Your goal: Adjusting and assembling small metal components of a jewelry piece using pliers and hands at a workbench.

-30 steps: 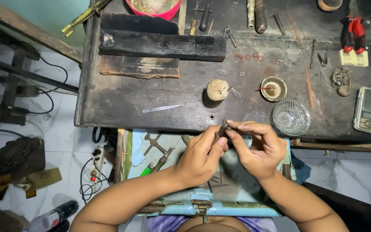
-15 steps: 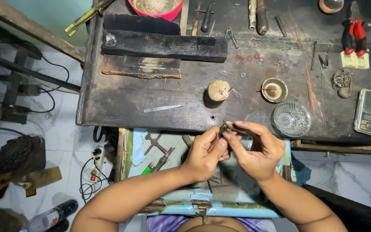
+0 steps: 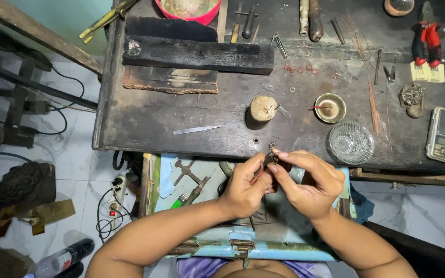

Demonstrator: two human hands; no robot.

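While you look down from the head view, your left hand and right hand meet over the open drawer, just below the bench edge. Both pinch a small dark metal piece between fingertips, near the glass dish and wooden stump.

You've got 1 small dark metal piece pinched between both hands, just off the front edge of the bench, above the open blue drawer. Left hand grips it from below with thumb and forefinger; right hand closes on it from the right, forefinger stretched over the top. Too small and too covered by your fingers to tell its shape. A tiny beaded cluster lies on the bench right above your fingertips; can't tell if it's joined to the piece.
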